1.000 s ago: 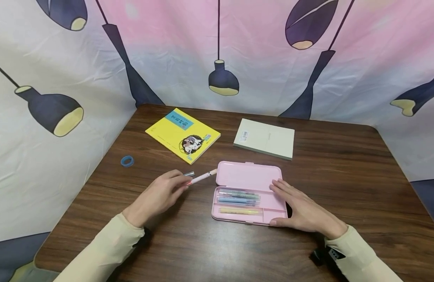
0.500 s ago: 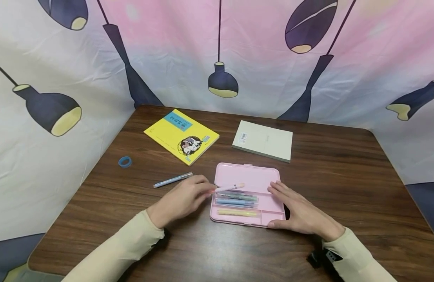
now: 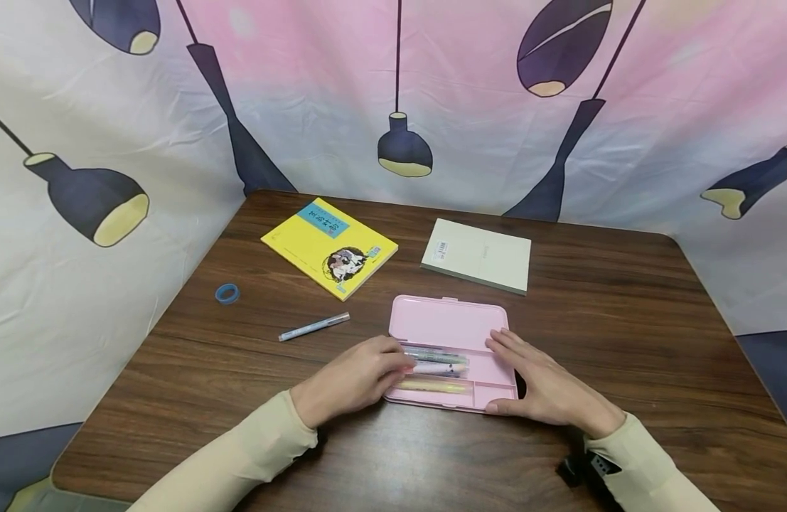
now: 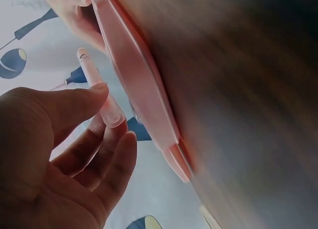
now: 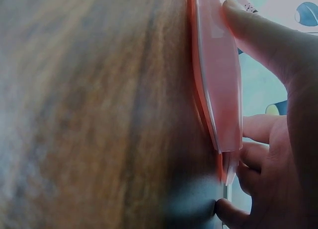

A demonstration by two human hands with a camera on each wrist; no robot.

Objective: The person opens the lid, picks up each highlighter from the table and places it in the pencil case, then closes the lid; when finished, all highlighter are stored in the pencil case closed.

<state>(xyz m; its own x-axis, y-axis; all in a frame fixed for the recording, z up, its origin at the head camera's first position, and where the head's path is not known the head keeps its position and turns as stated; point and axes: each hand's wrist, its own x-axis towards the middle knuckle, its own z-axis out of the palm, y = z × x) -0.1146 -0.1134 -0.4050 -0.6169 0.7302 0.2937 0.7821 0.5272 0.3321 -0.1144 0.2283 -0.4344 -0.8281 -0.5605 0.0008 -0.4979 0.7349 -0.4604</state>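
Observation:
A pink pencil case lies with its lid folded back on the table. My left hand pinches a white-and-pink marker between thumb and fingers, over the long compartment. Beneath and beside that marker lie several blue and greenish pens, partly hidden by it. A yellow pen occupies the front compartment. My right hand grips the right end of the case, thumb at the front corner and fingers by the lid's hinge side; in the right wrist view, the thumb touches the rim.
Left of the case lies a blue pen on the wooden table, with a blue ring of tape further left. A yellow book and a pale notebook lie behind. A patterned cloth hangs beyond the table.
My left hand has carried the white-and-pink marker rightward and lowered it over the case, uncovering the blue pen on the table. My right hand has stayed at the case's right end.

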